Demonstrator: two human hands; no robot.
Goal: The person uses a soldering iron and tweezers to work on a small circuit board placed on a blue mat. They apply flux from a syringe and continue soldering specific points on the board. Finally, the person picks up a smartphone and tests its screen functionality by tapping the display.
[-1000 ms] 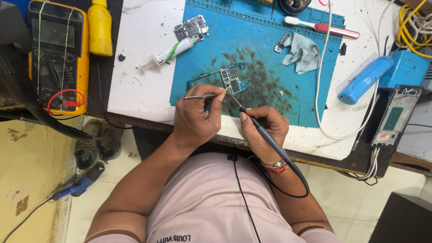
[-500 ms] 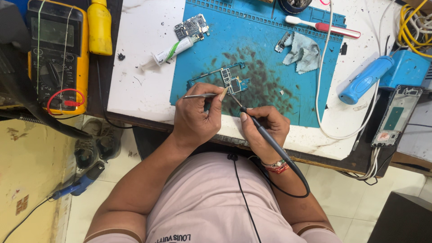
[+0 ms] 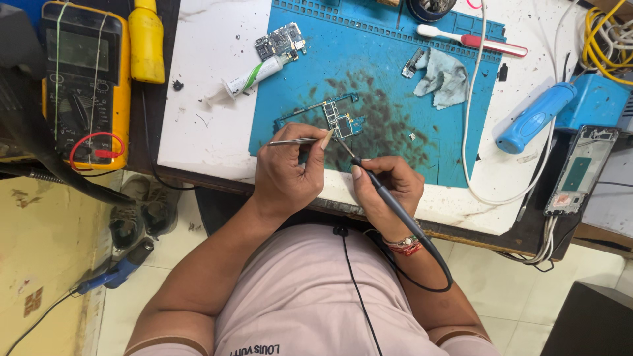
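1. Left hand (image 3: 287, 175) was curled, thumb and forefinger pinching a pair of tweezers (image 3: 293, 141); the tips pointed left, lying just over the near edge of the blue mat (image 3: 389, 59).
2. Right hand (image 3: 386, 188) was closed in a pen grip around a soldering iron (image 3: 376, 184), its tip angled up and left onto the circuit board (image 3: 339, 120). Its dark cord looped down past the wrist.
3. The circuit board lay flat near the middle of the mat, just beyond both hands, amid dark scorch marks.
4. Around it: a second board (image 3: 280, 43) and a green-and-white tube (image 3: 254, 74) at the mat's upper left, a crumpled grey cloth (image 3: 443, 78), a toothbrush (image 3: 471, 41), a blue handheld tool (image 3: 535, 117) at right, and a yellow meter (image 3: 82, 86) far left.
5. Risk, as I judged it: the board looked unclamped, so pressure from the iron could have slid it and dragged solder across neighbouring parts.
6. Risk: the tip sat close to the left fingertips; a slip could have burned them.
7. Risk: the white cable (image 3: 471, 132) crossing the mat could have snagged the right wrist and jerked the iron.
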